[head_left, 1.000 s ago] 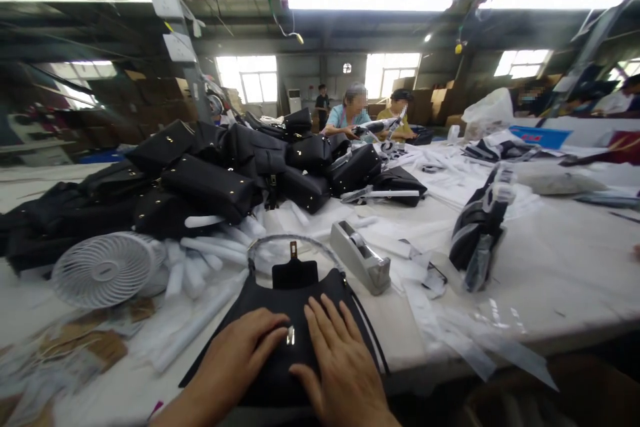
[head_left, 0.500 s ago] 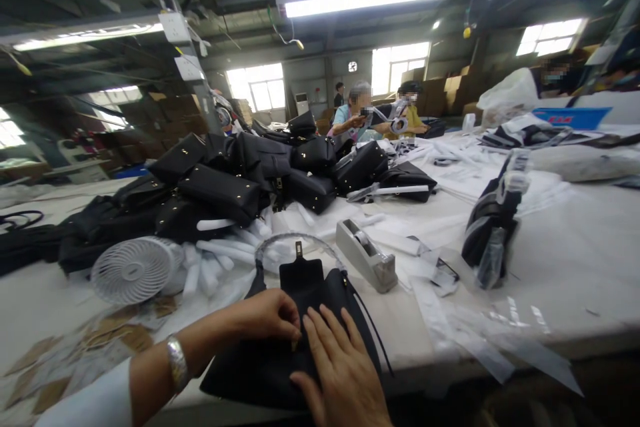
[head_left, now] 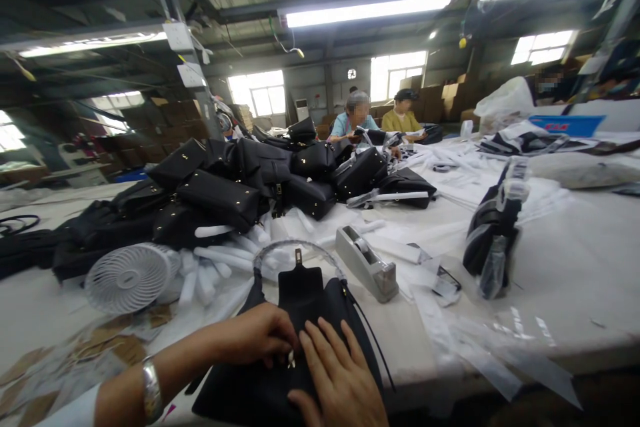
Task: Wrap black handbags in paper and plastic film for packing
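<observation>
A black handbag (head_left: pixel 240 390) lies in front of me, its flap (head_left: pixel 301 287) folded back and its film-wrapped handle (head_left: pixel 295 245) arched behind. My left hand (head_left: pixel 273 333), with a silver bangle on the wrist, is curled at the bag's front. Its thumb and finger pinch at a small gold-coloured metal clasp (head_left: pixel 291 360), which shows just below the fingertips. Flat on the bag's front, to the right of the clasp, rests my right hand (head_left: pixel 343 377), fingers stretched out and holding nothing. A thin black strap (head_left: pixel 373 333) hangs along the bag's right side.
A tape dispenser (head_left: pixel 367 263) stands right of the bag; a white fan (head_left: pixel 131 278) is at the left. Behind are piled black bags (head_left: pixel 220 197) and white foam tubes (head_left: pixel 205 280). Another wrapped bag (head_left: pixel 493 233) stands at right. Two people (head_left: pixel 357 121) sit across the table.
My left fingers have shifted slightly up and left, so more of the clasp shows. The right hand stays flat on the bag. My view has tilted up a little.
</observation>
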Demonstrator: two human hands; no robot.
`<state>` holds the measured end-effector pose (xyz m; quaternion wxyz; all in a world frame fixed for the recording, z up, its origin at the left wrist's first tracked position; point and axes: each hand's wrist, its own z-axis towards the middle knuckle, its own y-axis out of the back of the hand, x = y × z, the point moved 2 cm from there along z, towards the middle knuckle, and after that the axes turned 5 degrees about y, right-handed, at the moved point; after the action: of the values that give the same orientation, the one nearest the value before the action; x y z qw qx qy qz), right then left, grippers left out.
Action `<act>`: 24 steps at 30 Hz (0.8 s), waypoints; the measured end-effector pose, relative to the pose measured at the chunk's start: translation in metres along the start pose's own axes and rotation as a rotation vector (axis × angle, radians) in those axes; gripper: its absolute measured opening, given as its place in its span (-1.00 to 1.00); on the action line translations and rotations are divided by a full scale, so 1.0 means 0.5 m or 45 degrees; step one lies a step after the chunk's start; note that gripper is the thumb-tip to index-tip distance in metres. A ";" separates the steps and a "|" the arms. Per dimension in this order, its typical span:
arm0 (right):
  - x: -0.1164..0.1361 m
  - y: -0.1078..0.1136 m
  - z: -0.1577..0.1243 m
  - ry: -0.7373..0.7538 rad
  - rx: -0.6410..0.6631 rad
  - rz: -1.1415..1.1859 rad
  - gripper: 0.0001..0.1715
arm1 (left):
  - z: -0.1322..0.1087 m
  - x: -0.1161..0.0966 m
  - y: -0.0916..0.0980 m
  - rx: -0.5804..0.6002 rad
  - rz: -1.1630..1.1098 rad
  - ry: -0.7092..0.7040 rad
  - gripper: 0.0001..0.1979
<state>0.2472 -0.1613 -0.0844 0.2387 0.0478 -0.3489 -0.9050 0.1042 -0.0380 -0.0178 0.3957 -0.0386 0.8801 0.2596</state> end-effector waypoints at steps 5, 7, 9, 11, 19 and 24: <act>-0.007 -0.012 0.000 0.094 -0.175 -0.113 -0.46 | 0.005 0.008 0.008 0.049 -0.123 0.024 -0.82; -0.012 -0.010 0.002 0.162 -0.207 -0.171 -0.47 | 0.013 0.015 0.010 0.082 -0.158 0.049 -0.80; -0.016 -0.006 0.003 0.229 -0.215 -0.224 -0.47 | 0.021 0.020 0.012 0.125 -0.162 0.073 -0.78; -0.018 -0.002 0.005 0.272 -0.216 -0.257 -0.46 | 0.027 0.020 0.016 0.184 -0.128 0.089 -0.78; -0.019 0.002 0.013 0.285 -0.277 -0.268 -0.44 | 0.003 -0.038 0.014 0.154 0.413 -0.049 -0.93; -0.023 -0.001 0.016 0.265 -0.287 -0.247 -0.46 | -0.027 -0.027 -0.026 -0.241 0.682 -0.211 -0.83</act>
<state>0.2553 -0.1508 -0.0798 0.1889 0.1477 -0.2123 -0.9473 0.1078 -0.0577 -0.0061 0.3784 0.1795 0.7955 0.4380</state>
